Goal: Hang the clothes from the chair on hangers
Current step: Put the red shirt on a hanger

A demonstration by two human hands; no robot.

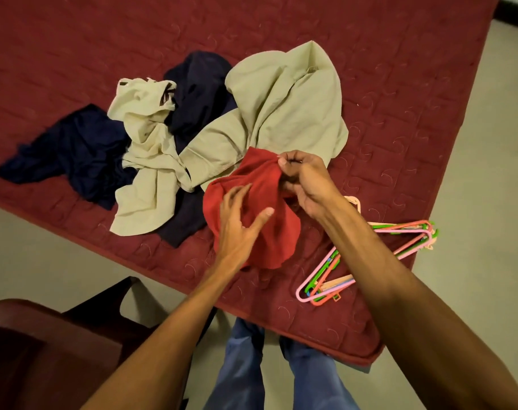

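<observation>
One soft red cloth [281, 232]: right hand [305, 184] pinches bunched edge, left hand [240, 220] splayed on it.

It looked like a bedroom in a home: a bed [74, 39] under a maroon quilted cover carried a loose heap of clothes [281, 108] and a bundle of coloured plastic hangers [399, 228]. A dark wooden chair [45, 350] stood beside it on a plain pale floor [488, 143].

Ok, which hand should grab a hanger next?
Probably the right hand: the hangers lie on its side. It pinches the red cloth, though, so the open left hand, touching the cloth, should take that first.
</observation>
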